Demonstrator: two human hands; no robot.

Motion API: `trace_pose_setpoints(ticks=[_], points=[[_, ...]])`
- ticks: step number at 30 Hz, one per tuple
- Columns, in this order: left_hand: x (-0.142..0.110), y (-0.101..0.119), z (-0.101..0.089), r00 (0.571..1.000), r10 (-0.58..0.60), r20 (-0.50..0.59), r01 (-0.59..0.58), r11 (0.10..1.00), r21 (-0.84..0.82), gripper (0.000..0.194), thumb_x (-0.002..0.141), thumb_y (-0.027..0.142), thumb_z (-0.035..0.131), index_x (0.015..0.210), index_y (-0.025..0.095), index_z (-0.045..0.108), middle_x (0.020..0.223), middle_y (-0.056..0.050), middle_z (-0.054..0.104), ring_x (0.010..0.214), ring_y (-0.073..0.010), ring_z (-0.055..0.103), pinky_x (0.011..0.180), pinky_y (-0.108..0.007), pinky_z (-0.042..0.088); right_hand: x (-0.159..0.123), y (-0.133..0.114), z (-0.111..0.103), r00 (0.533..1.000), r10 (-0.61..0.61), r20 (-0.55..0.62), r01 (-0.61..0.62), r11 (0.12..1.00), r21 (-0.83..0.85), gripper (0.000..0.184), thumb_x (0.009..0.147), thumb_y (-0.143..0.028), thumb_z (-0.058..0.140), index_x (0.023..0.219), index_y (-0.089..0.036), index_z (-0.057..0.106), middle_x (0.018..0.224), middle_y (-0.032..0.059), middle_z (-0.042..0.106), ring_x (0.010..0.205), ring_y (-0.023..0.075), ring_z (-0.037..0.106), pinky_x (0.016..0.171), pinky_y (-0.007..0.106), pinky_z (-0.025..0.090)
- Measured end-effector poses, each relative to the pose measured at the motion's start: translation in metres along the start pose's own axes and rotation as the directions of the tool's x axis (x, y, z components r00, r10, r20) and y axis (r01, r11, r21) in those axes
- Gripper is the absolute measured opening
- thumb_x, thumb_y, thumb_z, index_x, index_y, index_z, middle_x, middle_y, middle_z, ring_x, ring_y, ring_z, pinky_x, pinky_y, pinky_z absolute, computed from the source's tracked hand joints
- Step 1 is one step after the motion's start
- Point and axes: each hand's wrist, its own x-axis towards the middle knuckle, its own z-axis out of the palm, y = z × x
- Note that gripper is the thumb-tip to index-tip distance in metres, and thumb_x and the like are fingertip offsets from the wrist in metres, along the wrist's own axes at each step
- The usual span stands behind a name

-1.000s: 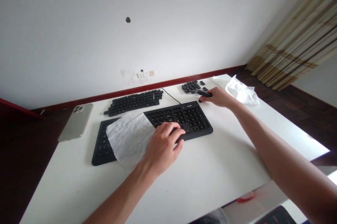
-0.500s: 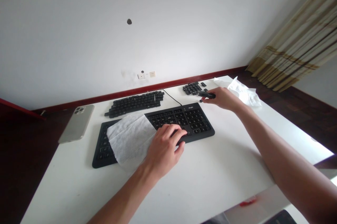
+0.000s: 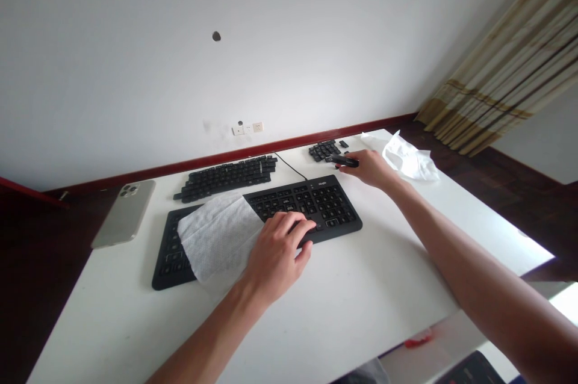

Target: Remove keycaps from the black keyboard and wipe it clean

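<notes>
Keyboard (image 3: 289, 201) under left hand (image 3: 277, 253); black tool (image 3: 345, 161) in right hand (image 3: 372, 168).

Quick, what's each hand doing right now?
Left hand: open, resting on the keyboard.
Right hand: closed around a black tool.

**Likely a room in a home**

Reads domestic. Long curtain (image 3: 492, 80), cream with gold-brown bands, hangs on the right down to a dark floor (image 3: 508, 176), looks like wood. Plain white wall (image 3: 325, 41), red-brown skirting (image 3: 336, 133) along its foot. Sockets (image 3: 257, 127) low on the wall, grey smudges (image 3: 208, 125) just left of them, small dark hole (image 3: 216, 36) higher up. White table (image 3: 361, 300) near the wall, used desk-style: phone (image 3: 124, 215) at the left edge, keyboard (image 3: 336, 206) mid-table, crumpled tissue (image 3: 409, 158) far right. Furnishings say home over workplace; can't rule out a small office.
</notes>
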Motion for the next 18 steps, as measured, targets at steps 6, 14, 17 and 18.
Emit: trace_pose_setpoints(ticks=[6,14,17,18], points=[[0.001,0.001,-0.002,0.999,-0.015,-0.036,0.015,1.000,0.007,0.040,0.094,0.013,0.071,0.131,0.026,0.063,0.123,-0.006,0.068,0.113,-0.0258,0.063,0.103,-0.046,0.058,-0.009,-0.023,-0.016,0.937,0.025,-0.347,0.028,0.989,0.146,0.030,0.091,-0.046,0.069,0.097,-0.019,0.081,0.074,0.0049,0.071,0.068,0.0211,0.060,0.063,0.034,0.041],[0.004,-0.003,-0.005,0.994,-0.068,-0.082,0.078,0.989,0.128,0.039,0.087,0.024,0.085,0.122,0.023,0.068,0.121,-0.008,0.069,0.114,-0.0308,0.061,0.101,-0.054,0.053,-0.027,-0.059,-0.020,0.954,-0.057,-0.296,0.248,0.708,0.662,0.054,0.105,-0.056,0.044,0.089,-0.018,0.079,0.084,0.0087,0.072,0.078,0.0206,0.067,0.072,0.033,0.055],[0.003,-0.004,-0.004,0.994,-0.071,-0.079,0.080,0.990,0.115,0.028,0.087,0.023,0.085,0.112,0.023,0.072,0.121,-0.007,0.069,0.114,-0.0301,0.061,0.101,-0.053,0.053,-0.041,-0.071,-0.017,0.987,-0.118,-0.107,0.159,0.750,0.642,0.066,0.107,-0.061,0.037,0.079,-0.017,0.078,0.074,0.0080,0.071,0.064,0.0175,0.063,0.061,0.031,0.052],[0.003,-0.004,-0.003,0.994,-0.070,-0.080,0.078,0.991,0.109,0.026,0.087,0.022,0.084,0.110,0.023,0.073,0.121,-0.007,0.069,0.114,-0.0298,0.062,0.101,-0.052,0.054,-0.046,-0.076,-0.015,0.991,-0.134,-0.022,0.118,0.768,0.629,0.065,0.107,-0.061,0.039,0.077,-0.017,0.077,0.069,0.0069,0.069,0.058,0.0163,0.060,0.056,0.030,0.050]])
